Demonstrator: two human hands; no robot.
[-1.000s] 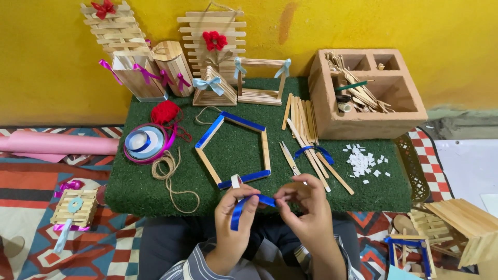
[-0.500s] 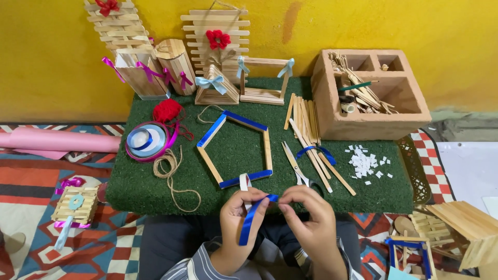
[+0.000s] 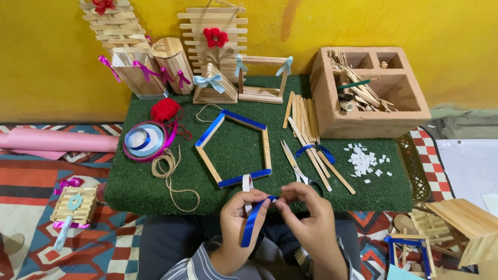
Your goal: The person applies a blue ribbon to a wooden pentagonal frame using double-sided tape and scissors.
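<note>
Both hands, left hand [image 3: 239, 218] and right hand [image 3: 306, 215], are pinched on the blue-ribboned craft stick [image 3: 254, 222]; ribbon should be pressed flat, edges aligned.

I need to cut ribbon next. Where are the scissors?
The scissors lie on the green mat, right of the stick pentagon, beside the loose sticks.

No packages, labels, signs or screens are being shown anywhere in the scene; nothing printed or wrapped for sale is being seen on the green counter, against the yellow wall or on the patterned floor.
</note>
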